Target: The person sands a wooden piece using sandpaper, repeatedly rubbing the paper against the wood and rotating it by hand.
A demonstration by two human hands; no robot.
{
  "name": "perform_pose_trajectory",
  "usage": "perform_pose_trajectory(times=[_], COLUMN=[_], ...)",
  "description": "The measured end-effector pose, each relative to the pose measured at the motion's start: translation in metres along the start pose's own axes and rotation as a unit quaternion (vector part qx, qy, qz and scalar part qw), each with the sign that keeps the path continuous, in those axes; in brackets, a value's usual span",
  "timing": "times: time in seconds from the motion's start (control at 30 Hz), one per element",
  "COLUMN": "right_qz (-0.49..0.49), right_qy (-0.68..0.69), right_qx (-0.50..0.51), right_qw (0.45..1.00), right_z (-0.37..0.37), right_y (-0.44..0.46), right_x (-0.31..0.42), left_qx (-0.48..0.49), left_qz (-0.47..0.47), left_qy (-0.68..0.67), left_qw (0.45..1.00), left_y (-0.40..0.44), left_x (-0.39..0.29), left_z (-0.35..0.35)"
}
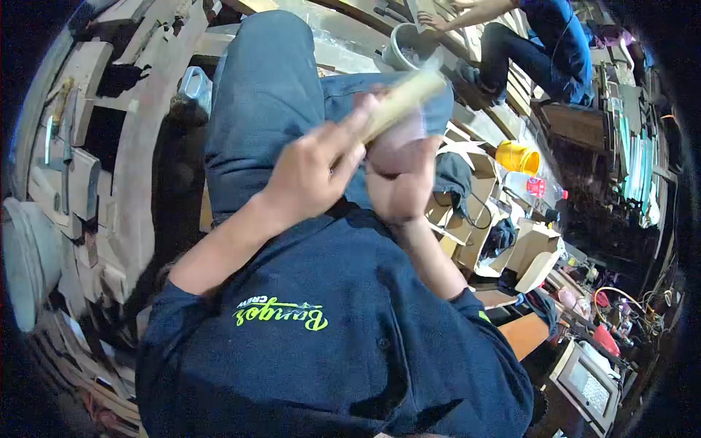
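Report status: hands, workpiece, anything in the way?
Left hand gripping pale strip; right hand close by, contact unclear. Strip blurred, above the legs. Nothing visibly blocking; co-worker's hand apart, near bucket.

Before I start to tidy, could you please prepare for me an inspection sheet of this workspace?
Surface: left hand and right hand are above the wearer's bent legs.
Job's things: pale wooden strip, blurred.
Clutter: open carton box, yellow tub and red-labelled bottle on the picture's right; wooden pieces on its left.
Fingers: the left hand's lie along the strip, the right hand's are close by; blur hides how each grips.
Cables: thin dark cord near the carton box.
Surroundings: another person's hand near a pale bucket.
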State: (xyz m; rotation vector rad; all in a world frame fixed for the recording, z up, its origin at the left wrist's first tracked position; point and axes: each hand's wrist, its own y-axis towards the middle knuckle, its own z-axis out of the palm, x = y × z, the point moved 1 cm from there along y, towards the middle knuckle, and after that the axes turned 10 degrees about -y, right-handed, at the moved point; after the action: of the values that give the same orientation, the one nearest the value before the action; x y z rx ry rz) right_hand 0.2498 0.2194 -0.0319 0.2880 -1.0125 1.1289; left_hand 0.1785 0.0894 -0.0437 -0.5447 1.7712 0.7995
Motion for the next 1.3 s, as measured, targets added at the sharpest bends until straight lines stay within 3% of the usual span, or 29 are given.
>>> perform_pose_trajectory(times=[0.03,0.07,0.1,0.2,0.27,0.3,0.37,0.43,0.47,0.5,0.6,0.7,0.77,0.83,0.87,1.03,1.07,1.1,1.17,1.23,1.3], right_qz=[-0.015,-0.051,-0.070,-0.055,-0.018,0.020,0.026,-0.042,-0.033,-0.033,-0.028,-0.007,-0.017,-0.015,-0.011,-0.030,-0.061,-0.091,-0.092,-0.096,-0.128], right_qy=[0.004,-0.004,-0.010,-0.022,-0.007,0.009,0.023,-0.015,-0.010,-0.010,-0.026,-0.019,-0.024,-0.032,-0.012,0.000,-0.069,-0.139,-0.120,-0.085,-0.048], right_qx=[-0.041,-0.001,-0.025,-0.011,-0.041,-0.068,-0.083,-0.054,-0.117,-0.117,-0.047,-0.099,-0.047,-0.033,-0.086,-0.073,-0.029,0.014,0.014,0.023,-0.040], right_qw=[0.999,0.999,0.997,0.998,0.999,0.997,0.996,0.998,0.993,0.993,0.998,0.995,0.998,0.999,0.996,0.997,0.995,0.986,0.988,0.991,0.990], right_z=[0.000,-0.006,-0.007,-0.006,-0.004,-0.002,-0.007,-0.008,-0.008,-0.008,-0.008,-0.002,-0.004,0.000,0.002,-0.001,0.000,0.002,0.004,0.010,0.009], right_y=[0.007,0.018,0.022,0.011,0.004,0.003,0.008,0.015,0.016,0.015,0.010,0.004,0.006,0.005,0.004,0.010,0.011,0.011,0.008,0.009,0.016], right_x=[0.005,0.010,0.014,0.008,0.004,0.003,0.005,0.007,0.006,0.005,0.003,0.004,0.006,0.008,0.007,0.012,0.009,0.008,0.010,0.014,0.021], left_qx=[0.058,0.089,0.128,0.105,-0.050,-0.135,-0.073,-0.070,-0.024,0.023,0.057,0.049,0.031,0.068,0.066,0.094,0.050,0.003,-0.018,0.022,0.015], left_qz=[0.001,-0.028,-0.097,-0.094,-0.072,-0.003,-0.201,-0.216,-0.238,-0.258,-0.227,-0.230,-0.230,-0.297,-0.298,-0.268,-0.176,-0.079,-0.105,-0.120,-0.069], left_qy=[0.011,0.017,0.011,0.016,-0.079,-0.099,-0.381,-0.440,-0.457,-0.473,-0.410,-0.387,-0.380,-0.359,-0.359,-0.330,-0.188,-0.041,-0.051,0.009,-0.031], left_qw=[0.998,0.996,0.987,0.990,0.993,0.986,0.899,0.869,0.857,0.842,0.881,0.892,0.896,0.882,0.882,0.900,0.965,0.996,0.993,0.993,0.997], left_y=[-0.006,-0.016,-0.017,-0.008,0.001,0.009,0.002,0.000,-0.001,-0.002,-0.004,-0.002,0.000,0.000,-0.002,-0.008,-0.005,-0.003,-0.001,-0.008,-0.015], left_x=[-0.001,0.001,-0.005,0.000,0.009,0.010,0.011,0.007,0.007,0.007,0.012,0.006,0.002,0.002,0.003,0.008,0.008,0.005,-0.002,-0.013,-0.011], left_z=[0.003,0.010,0.008,0.001,-0.005,-0.002,-0.011,-0.009,-0.009,-0.009,-0.002,0.001,-0.002,-0.004,-0.003,0.002,0.000,-0.001,-0.002,0.000,0.010])
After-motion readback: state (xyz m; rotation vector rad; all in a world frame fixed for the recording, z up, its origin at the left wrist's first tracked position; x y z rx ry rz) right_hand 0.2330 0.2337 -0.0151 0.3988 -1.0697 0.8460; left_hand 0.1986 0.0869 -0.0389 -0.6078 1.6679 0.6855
